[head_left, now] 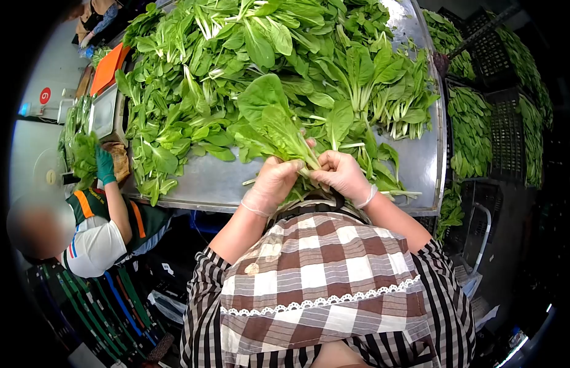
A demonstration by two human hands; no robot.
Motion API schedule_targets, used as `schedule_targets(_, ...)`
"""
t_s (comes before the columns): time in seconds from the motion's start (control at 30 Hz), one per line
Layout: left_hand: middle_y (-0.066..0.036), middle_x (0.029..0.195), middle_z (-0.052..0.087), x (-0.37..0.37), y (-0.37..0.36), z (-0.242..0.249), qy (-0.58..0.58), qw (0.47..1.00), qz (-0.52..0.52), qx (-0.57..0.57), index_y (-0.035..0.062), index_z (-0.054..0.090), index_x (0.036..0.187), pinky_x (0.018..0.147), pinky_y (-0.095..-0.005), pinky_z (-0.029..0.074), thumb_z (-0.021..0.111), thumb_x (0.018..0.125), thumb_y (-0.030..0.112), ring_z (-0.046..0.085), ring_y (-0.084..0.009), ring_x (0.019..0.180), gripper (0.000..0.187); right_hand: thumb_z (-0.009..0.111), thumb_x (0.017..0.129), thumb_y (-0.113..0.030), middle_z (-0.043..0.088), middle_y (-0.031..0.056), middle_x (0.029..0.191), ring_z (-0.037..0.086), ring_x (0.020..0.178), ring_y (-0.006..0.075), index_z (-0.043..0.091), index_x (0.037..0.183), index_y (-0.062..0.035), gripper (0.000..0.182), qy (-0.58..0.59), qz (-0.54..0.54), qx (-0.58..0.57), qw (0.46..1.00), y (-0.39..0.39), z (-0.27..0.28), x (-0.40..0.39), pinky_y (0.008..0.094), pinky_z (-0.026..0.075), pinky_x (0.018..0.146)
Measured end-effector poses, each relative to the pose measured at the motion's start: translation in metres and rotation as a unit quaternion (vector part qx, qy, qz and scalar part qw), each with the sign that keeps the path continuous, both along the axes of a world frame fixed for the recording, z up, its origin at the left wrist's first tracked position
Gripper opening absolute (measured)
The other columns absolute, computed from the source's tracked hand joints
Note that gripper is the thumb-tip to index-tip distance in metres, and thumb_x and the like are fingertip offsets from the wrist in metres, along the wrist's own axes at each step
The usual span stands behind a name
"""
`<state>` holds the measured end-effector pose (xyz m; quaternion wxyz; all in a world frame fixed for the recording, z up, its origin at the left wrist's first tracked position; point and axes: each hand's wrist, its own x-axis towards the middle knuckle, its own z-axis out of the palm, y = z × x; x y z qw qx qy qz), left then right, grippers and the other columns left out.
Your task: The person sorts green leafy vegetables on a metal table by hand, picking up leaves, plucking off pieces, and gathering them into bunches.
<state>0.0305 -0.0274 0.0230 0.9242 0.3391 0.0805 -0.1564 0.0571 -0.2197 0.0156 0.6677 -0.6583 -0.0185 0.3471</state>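
Both my hands wear thin clear gloves and meet over the near edge of a metal table (224, 182). My left hand (274, 183) is closed around the pale stem end of a leafy green plant (271, 119), whose broad leaves point away from me. At the same stem end, the fingers of my right hand (345, 178) pinch the base. A big heap of similar leafy greens (193, 92) spreads over the table beyond my hands. Several loose stems and leaves (392, 184) lie by my right wrist. My fingers hide part of the gripped stems.
Black crates (502, 132) packed with greens stand to the right of the table. On the left, a co-worker's green-gloved hand (105, 165) holds a bunch of greens (84, 156) near a weighing scale (105, 116) and an orange panel (109, 70). Another person (100, 24) stands at the far left.
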Motion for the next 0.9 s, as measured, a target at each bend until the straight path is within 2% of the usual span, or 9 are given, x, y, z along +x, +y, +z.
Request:
schedule_targets(0.1, -0.01, 0.12, 0.062, -0.002, -0.006, -0.007, 0.038, 0.994, 0.025, 0.095, 0.0016, 0.049, 0.136, 0.101, -0.0351, 0.043, 0.072, 0.081, 0.006, 0.058, -0.0185, 0.112, 0.06, 0.078, 0.084, -0.015, 0.065, 0.0023, 0.072, 0.055, 0.061, 0.0057, 0.063, 0.089, -0.0018, 0.02, -0.143, 0.011, -0.105, 0.984, 0.002, -0.007, -0.004, 0.0214, 0.044, 0.054)
schedule_targets(0.2, -0.008, 0.113, 0.065, -0.002, -0.01, -0.001, 0.053, 0.991, 0.045, 0.118, 0.0017, 0.055, 0.13, 0.094, -0.0327, 0.046, 0.071, 0.084, 0.006, 0.06, -0.0164, 0.103, 0.05, 0.076, 0.086, -0.014, 0.063, 0.0005, 0.072, 0.054, 0.062, 0.005, 0.063, 0.088, -0.0021, 0.018, -0.174, 0.005, -0.089, 0.981, 0.001, -0.003, -0.006, 0.0211, 0.044, 0.055)
schedule_targets(0.3, -0.007, 0.109, 0.066, -0.002, -0.011, 0.0, 0.069, 0.991, 0.052, 0.107, 0.0013, 0.057, 0.126, 0.089, -0.0304, 0.049, 0.07, 0.086, 0.006, 0.062, -0.0161, 0.099, 0.042, 0.072, 0.09, -0.015, 0.061, -0.0006, 0.071, 0.054, 0.063, 0.0043, 0.063, 0.088, -0.0018, 0.016, -0.062, -0.066, 0.069, 0.994, 0.001, -0.005, -0.01, 0.0212, 0.044, 0.055)
schedule_targets(0.5, -0.005, 0.105, 0.064, -0.009, -0.02, 0.007, 0.094, 0.974, 0.084, 0.191, 0.001, 0.059, 0.12, 0.083, -0.0292, 0.051, 0.069, 0.088, 0.005, 0.061, -0.0146, 0.094, 0.034, 0.063, 0.096, -0.015, 0.061, -0.0002, 0.071, 0.054, 0.06, 0.0049, 0.062, 0.087, -0.0007, 0.017, -0.1, -0.196, 0.042, 0.974, 0.004, -0.016, -0.009, 0.0209, 0.044, 0.055)
schedule_targets(0.63, -0.004, 0.106, 0.062, -0.02, -0.02, 0.008, 0.029, 0.973, 0.09, 0.209, 0.002, 0.06, 0.114, 0.084, -0.0284, 0.049, 0.07, 0.087, 0.003, 0.059, -0.013, 0.094, 0.028, 0.06, 0.097, -0.015, 0.066, 0.0031, 0.077, 0.061, 0.065, 0.0113, 0.064, 0.087, -0.002, 0.017, -0.153, -0.135, -0.046, 0.978, -0.006, -0.014, 0.001, 0.025, 0.049, 0.06)
schedule_targets(0.73, -0.003, 0.105, 0.061, -0.026, -0.015, 0.022, 0.024, 0.968, 0.12, 0.219, 0.0024, 0.06, 0.113, 0.087, -0.0272, 0.048, 0.067, 0.085, -0.001, 0.058, -0.0127, 0.095, 0.029, 0.063, 0.093, -0.015, 0.068, 0.0058, 0.078, 0.065, 0.065, 0.0194, 0.067, 0.083, -0.0055, 0.014, -0.441, -0.026, -0.282, 0.852, -0.021, -0.014, 0.016, 0.0307, 0.05, 0.06)
schedule_targets(0.77, -0.003, 0.106, 0.061, -0.028, -0.012, 0.027, 0.043, 0.976, 0.107, 0.186, 0.0019, 0.059, 0.113, 0.089, -0.0271, 0.047, 0.064, 0.084, -0.004, 0.058, -0.0124, 0.097, 0.03, 0.068, 0.087, -0.019, 0.07, 0.0068, 0.083, 0.067, 0.068, 0.0249, 0.07, 0.083, -0.0091, 0.011, -0.452, 0.09, -0.318, 0.829, -0.028, -0.011, 0.022, 0.0351, 0.052, 0.062)
schedule_targets(0.87, -0.004, 0.108, 0.061, -0.031, -0.009, 0.028, -0.006, 0.971, 0.09, 0.22, 0.0013, 0.059, 0.113, 0.09, -0.0277, 0.047, 0.062, 0.084, -0.005, 0.057, -0.0124, 0.099, 0.03, 0.07, 0.086, -0.024, 0.071, 0.0086, 0.082, 0.068, 0.069, 0.0232, 0.072, 0.086, -0.0083, 0.016, -0.411, 0.113, -0.289, 0.857, -0.04, 0.002, 0.03, 0.0336, 0.053, 0.064)
schedule_targets(0.9, -0.005, 0.111, 0.059, -0.031, -0.007, 0.026, -0.006, 0.979, 0.07, 0.193, 0.0006, 0.057, 0.114, 0.091, -0.0295, 0.047, 0.062, 0.084, -0.003, 0.057, -0.0135, 0.099, 0.031, 0.071, 0.086, -0.025, 0.072, 0.0085, 0.082, 0.067, 0.067, 0.0194, 0.073, 0.086, -0.0071, 0.019, -0.389, 0.005, -0.244, 0.888, -0.041, -0.01, 0.044, 0.0305, 0.053, 0.063)
